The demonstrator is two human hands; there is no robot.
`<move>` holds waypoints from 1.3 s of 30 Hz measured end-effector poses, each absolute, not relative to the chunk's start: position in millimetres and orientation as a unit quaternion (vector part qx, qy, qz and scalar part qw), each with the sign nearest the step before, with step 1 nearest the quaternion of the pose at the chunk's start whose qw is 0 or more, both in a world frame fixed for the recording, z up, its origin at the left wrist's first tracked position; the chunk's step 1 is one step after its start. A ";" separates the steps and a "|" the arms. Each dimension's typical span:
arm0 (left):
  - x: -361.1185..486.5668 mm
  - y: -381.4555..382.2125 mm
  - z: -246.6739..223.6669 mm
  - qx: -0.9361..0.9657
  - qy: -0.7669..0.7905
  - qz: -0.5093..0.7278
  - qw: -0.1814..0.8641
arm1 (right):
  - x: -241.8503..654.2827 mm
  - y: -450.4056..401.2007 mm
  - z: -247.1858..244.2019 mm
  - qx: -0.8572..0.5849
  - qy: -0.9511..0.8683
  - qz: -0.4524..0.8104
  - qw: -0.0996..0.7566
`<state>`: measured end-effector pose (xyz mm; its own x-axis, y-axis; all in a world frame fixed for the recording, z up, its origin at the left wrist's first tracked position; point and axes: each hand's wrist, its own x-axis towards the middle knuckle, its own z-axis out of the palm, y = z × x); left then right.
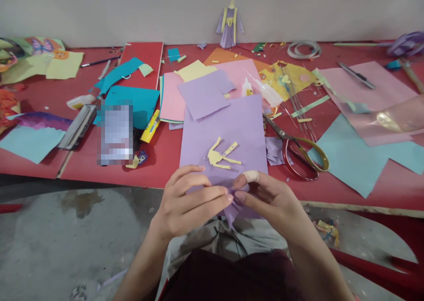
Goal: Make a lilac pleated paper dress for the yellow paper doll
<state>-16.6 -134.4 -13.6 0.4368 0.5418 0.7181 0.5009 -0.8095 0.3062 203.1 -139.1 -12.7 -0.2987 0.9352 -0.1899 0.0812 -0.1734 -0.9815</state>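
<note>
Both hands meet over the front edge of the red table. My left hand is closed, its fingertips pinching a small folded piece of purple paper. From the other side my right hand, with a tan bandage on one finger, pinches the same piece; its thumb and finger partly cover the paper. Just beyond the fingers, a yellow paper figure with thin limbs lies on a large purple sheet.
Scissors lie right of the purple sheet. A yellow glue box and a pixelated rectangle are on the left. Against the wall stands a purple and yellow paper doll. Blue sheets, thin wires and scraps spread across the table.
</note>
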 end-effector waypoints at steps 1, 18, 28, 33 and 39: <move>-16.5 -134.6 -15.5 0.845 0.310 0.435 0.028 | 203.1 -139.4 -13.0 -0.476 -0.539 0.597 0.356; -2.9 -138.7 -17.9 0.811 0.377 0.415 0.165 | 197.9 -143.2 -20.3 -0.512 -0.505 0.551 0.424; 5.6 -150.2 -14.8 0.701 0.427 0.439 0.365 | 197.3 -144.0 -22.6 -0.519 -0.499 0.513 0.468; 15.1 -163.1 -15.5 0.513 0.468 0.455 0.558 | 187.4 -150.5 -21.6 -0.520 -0.505 0.434 0.534; 20.7 -168.8 -16.2 0.386 0.450 0.435 0.677 | 178.5 -163.1 -28.9 -0.532 -0.529 0.309 0.585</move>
<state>20.7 -168.8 -16.2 0.2163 0.9372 -0.2736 -0.2416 0.3229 0.9151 178.5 -163.1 -28.9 0.2503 0.9238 0.2897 0.2012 0.2430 -0.9489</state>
